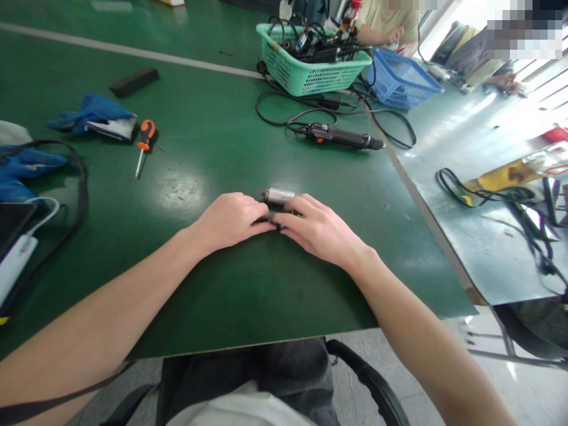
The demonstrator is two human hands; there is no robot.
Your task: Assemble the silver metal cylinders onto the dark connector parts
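Note:
My left hand [234, 220] and my right hand [317, 228] meet low over the green table [213, 296]. The fingers of both are closed around a small dark part [272, 219], mostly hidden between the fingertips, so its kind does not show. Just beyond the fingers lies a silver metal cylinder [280, 196] with a dark end at its left. Its right end is close to my right index finger; whether they touch I cannot tell.
An orange-and-black screwdriver [145, 142], blue gloves [100, 115] and a dark block [134, 81] lie at left. Farther back are a corded electric screwdriver [341, 136], a green basket [306, 74] of cables and a blue basket [402, 80]. Another person's hands [399, 41] are behind them.

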